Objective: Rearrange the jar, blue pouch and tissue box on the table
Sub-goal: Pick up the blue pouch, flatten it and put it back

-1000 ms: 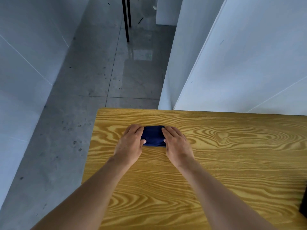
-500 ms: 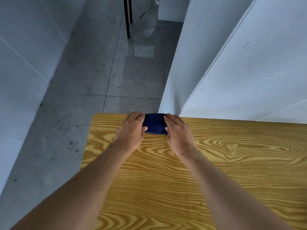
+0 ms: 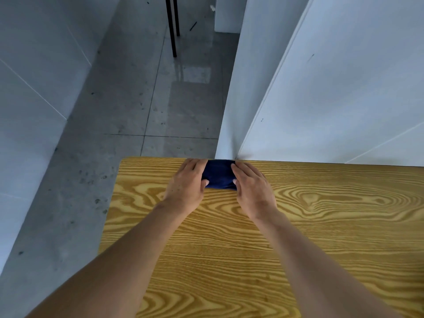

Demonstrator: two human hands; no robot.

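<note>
As two hands' fingers clasp it, left hand (image 3: 187, 187), right hand (image 3: 253, 189), one blue pouch (image 3: 219, 174), table (image 3: 298, 226) far edge

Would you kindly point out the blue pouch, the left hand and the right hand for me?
blue pouch (image 3: 219, 174): head view, middle of its visible top.
left hand (image 3: 187, 188): head view, back of the hand.
right hand (image 3: 253, 190): head view, back of the hand.
</note>
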